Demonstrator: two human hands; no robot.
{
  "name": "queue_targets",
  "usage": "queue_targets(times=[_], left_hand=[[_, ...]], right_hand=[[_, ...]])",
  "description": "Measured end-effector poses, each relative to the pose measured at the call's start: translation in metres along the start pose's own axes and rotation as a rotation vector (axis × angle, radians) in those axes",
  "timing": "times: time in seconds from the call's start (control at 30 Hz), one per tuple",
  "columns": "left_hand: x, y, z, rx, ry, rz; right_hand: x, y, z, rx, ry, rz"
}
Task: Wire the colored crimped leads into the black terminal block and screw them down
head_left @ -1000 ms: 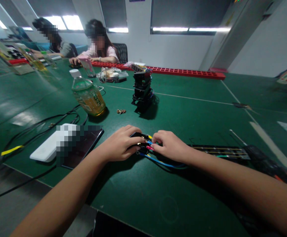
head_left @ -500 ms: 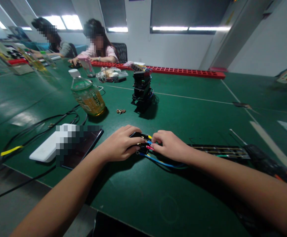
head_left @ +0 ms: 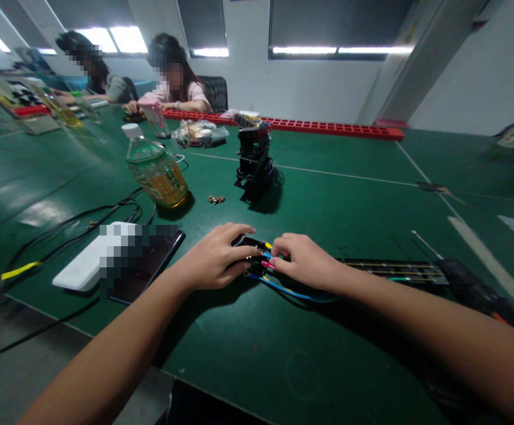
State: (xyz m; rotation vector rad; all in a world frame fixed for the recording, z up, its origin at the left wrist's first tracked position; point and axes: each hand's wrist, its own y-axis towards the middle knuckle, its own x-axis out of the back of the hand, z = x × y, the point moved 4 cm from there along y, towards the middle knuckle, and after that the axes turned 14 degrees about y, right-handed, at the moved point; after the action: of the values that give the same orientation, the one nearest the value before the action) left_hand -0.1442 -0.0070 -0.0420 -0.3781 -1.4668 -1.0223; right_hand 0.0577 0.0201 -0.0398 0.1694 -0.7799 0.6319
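Observation:
My left hand (head_left: 215, 258) lies over a small black terminal block (head_left: 251, 255) on the green table (head_left: 257, 348), fingers curled round it. My right hand (head_left: 304, 260) meets it from the right, fingertips pinched on the coloured wire ends, yellow, blue and red (head_left: 267, 260), at the block's side. A blue wire (head_left: 292, 293) runs out from under my right hand along the table. What the pinched fingers grip exactly is partly hidden.
A stack of black blocks (head_left: 253, 162) stands behind my hands, a bottle of yellow drink (head_left: 156, 170) to its left. A white box and phone (head_left: 119, 260) lie left, with black cables (head_left: 62, 227). A black rail (head_left: 393, 271) lies right. Two people sit at the far left.

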Motion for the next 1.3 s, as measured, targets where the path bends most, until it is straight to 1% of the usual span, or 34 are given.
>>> queue_targets(times=[0.57,0.77,0.9,1.0,1.13,1.23,1.3], left_hand=[[-0.001,0.001,0.000,0.006,-0.024,0.063],[-0.003,0.002,-0.001,0.003,-0.095,0.085],[-0.004,0.001,0.000,0.011,-0.119,0.076],[-0.005,0.000,-0.001,0.012,-0.113,0.058],[-0.005,0.000,-0.001,0.005,-0.102,0.035],[-0.005,0.000,-0.001,0.004,-0.095,0.030],[-0.005,0.000,-0.001,0.006,-0.096,0.028]], right_hand=[[0.002,0.000,0.001,0.000,0.008,0.009],[0.002,-0.001,0.002,0.001,-0.011,0.010],[0.003,-0.003,0.004,0.006,-0.033,0.012],[0.003,-0.006,0.009,0.038,-0.114,0.018],[0.001,-0.012,0.016,0.092,-0.339,0.037],[0.004,-0.017,0.023,0.114,-0.475,0.068],[0.007,-0.021,0.028,0.102,-0.535,0.097]])
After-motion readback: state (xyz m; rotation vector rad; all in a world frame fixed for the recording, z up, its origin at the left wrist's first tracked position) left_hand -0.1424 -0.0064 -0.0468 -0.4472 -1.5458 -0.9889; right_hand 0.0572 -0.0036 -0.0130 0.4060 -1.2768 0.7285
